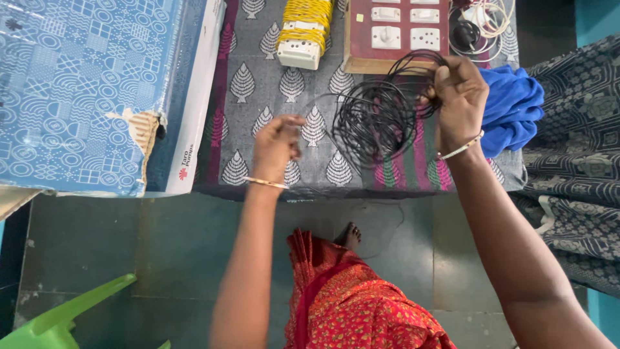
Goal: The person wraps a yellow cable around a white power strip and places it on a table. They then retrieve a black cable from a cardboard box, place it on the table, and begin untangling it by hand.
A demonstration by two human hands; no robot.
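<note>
A: What is held, and where?

B: A coil (378, 123) of thin black wire is held up in the upper middle of the frame by the right hand (460, 97), whose fingers are pinched shut on the loops at the coil's right side. A loose strand is drawn leftward to the left hand (276, 145), whose fingers are curled closed; the strand appears to be pinched there, though the contact itself cannot be made out.

A: What could go wrong?

B: The loops are seen splayed unevenly, so a tangle could be caused if the strand is pulled while the coil is gripped tightly. A tail of wire is seen hanging past the near edge of the surface (271, 97) toward the floor (161, 245), just by a foot (351, 236); it could be stepped on or snagged. The switchboard (397, 32) lies just behind the coil, and loops might be caught on its corner.

A: And the room for moving?

B: Open cloth is left between the hands. The left is bounded by a blue box (84, 90), the right by a blue cloth (513, 106). A yellow spool (303, 29) lies at the top of the frame.
</note>
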